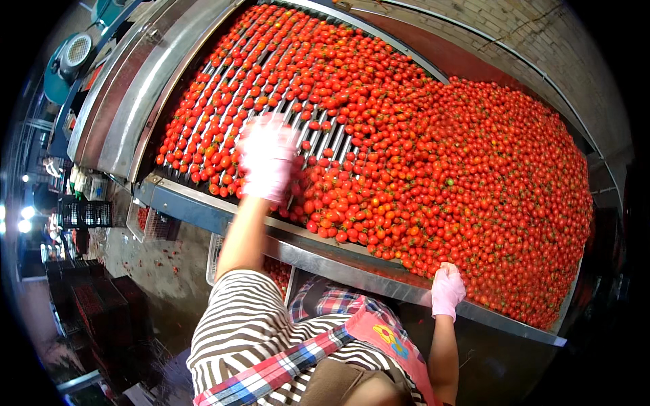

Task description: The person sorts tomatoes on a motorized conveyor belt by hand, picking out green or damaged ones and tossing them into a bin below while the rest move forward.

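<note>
Many small red tomatoes [497,193] lie heaped at the right and spread leftward over the metal rollers [325,139] of a sorting conveyor. Over the rollers is my left hand [269,157], in a pink glove, blurred and overexposed; its fingers and anything in them cannot be made out. At the near metal edge [355,276], beside the heap, my right hand [448,290] has its fingers curled in. It wears a pink glove too, and nothing shows in it. A green tomato [450,181] sits among the red ones.
Curved steel covers [132,96] flank the conveyor at the left. Below its near side are a white crate [213,259] and another plastic crate [147,223] with tomatoes. Stacked dark crates [101,304] stand at the lower left. Scattered tomatoes lie on the wet floor. A brick wall [548,40] borders the far side.
</note>
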`<state>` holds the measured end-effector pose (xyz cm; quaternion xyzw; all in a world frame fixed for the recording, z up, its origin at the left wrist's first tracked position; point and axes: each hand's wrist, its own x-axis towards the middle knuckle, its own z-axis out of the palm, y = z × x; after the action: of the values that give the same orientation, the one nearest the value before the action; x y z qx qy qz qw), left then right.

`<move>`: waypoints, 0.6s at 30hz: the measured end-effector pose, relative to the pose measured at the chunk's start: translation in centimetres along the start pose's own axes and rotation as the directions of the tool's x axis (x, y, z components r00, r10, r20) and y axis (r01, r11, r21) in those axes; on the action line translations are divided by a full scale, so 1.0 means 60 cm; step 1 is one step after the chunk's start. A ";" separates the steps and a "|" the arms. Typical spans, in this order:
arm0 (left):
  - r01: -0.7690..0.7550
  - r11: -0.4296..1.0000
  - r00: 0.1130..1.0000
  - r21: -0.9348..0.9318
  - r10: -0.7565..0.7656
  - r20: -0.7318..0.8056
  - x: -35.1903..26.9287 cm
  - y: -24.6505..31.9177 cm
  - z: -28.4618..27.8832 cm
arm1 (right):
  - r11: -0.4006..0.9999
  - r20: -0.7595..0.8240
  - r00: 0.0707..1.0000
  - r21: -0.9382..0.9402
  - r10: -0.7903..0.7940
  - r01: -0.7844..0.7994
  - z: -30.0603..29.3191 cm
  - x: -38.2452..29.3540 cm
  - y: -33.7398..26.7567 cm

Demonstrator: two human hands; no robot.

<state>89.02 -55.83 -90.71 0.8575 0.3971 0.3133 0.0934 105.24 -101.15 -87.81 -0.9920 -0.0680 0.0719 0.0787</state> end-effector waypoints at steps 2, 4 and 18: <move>0.452 0.781 0.833 0.431 -0.542 0.110 0.004 -0.092 -0.053 | 0.999 0.047 0.999 -0.032 -0.004 0.006 0.005 0.000 -0.010; 0.321 0.740 0.832 0.591 -0.519 0.198 -0.045 -0.163 -0.012 | 1.000 0.075 0.997 0.000 0.013 -0.013 0.011 0.005 -0.002; 0.568 0.823 0.527 -0.013 -0.351 0.774 -0.173 0.185 0.098 | 0.997 0.055 0.998 -0.078 0.031 -0.027 0.002 0.015 0.009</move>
<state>94.46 -70.39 -95.60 0.7499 0.4914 -0.0504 0.4400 106.20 -101.52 -88.12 -0.9928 -0.0585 0.0981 0.0373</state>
